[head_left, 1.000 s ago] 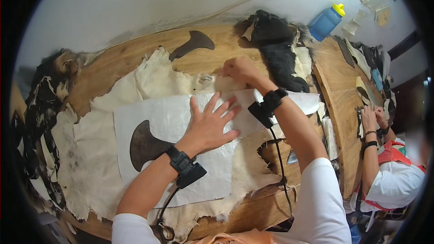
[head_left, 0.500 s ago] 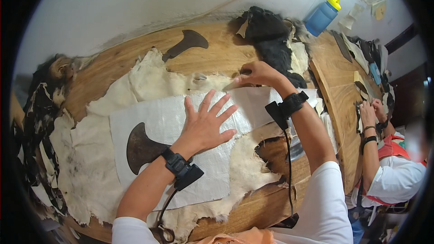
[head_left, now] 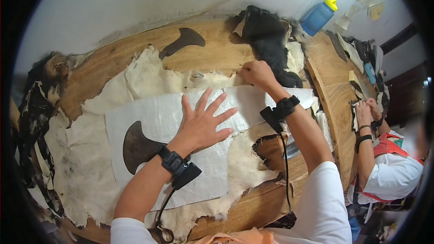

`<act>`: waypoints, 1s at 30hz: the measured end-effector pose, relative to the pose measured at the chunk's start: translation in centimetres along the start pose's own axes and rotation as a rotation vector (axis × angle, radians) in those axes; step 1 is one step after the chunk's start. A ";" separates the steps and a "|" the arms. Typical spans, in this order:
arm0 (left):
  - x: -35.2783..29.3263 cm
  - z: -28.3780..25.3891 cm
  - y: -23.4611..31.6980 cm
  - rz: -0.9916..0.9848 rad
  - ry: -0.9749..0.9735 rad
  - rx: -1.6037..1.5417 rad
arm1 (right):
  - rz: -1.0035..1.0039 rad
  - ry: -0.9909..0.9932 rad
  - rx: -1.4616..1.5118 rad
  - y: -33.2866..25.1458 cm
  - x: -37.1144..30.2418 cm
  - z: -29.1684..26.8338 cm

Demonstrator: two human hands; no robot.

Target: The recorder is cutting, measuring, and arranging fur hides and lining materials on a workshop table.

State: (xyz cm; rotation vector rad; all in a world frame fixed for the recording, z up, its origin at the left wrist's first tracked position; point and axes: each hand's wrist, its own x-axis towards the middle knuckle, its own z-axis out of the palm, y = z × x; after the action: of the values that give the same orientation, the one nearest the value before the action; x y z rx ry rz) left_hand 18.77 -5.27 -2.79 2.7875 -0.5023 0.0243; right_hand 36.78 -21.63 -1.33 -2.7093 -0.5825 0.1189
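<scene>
My left hand [head_left: 203,124] lies flat with fingers spread on a shiny white sheet [head_left: 203,176]. The sheet rests over a pale animal hide [head_left: 77,167] with ragged edges. At the hide's far edge, my right hand [head_left: 257,74] is closed, its fingertips pinching the rim; the exact grip is partly hidden. A dark half-moon blade [head_left: 138,147] lies on the sheet beside my left wrist, its narrower end hidden under the arm. Both wrists wear black strapped devices with cables.
A second flared blade [head_left: 186,39] lies on the wooden table [head_left: 221,43] near the wall. Black fur hide [head_left: 269,40] and a blue bottle [head_left: 318,18] with a yellow lid stand farther back. Dark hide scraps [head_left: 34,122] hang at left. A co-worker [head_left: 384,167] works at right.
My right hand's fingers have curled in from a more stretched pose and drawn together at the hide's edge. My left hand stays spread on the sheet. The view has shifted slightly.
</scene>
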 end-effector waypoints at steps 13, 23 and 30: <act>0.0 -0.3 0.1 -0.026 -0.041 -0.022 | 0.152 -0.147 -0.034 1.3 -2.2 -0.4; -0.2 -0.1 -0.1 -0.035 0.001 -0.017 | 0.129 0.141 0.018 1.2 -3.9 -0.2; -0.1 -0.5 0.0 -0.064 0.013 -0.048 | 0.244 0.101 -0.037 1.0 -4.0 -0.5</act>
State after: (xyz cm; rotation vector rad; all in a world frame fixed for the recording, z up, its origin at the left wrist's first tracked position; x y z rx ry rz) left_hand 18.71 -5.06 -2.34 2.7528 -0.4055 0.0158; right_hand 33.59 -24.27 -1.19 -2.7933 -0.2257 0.0343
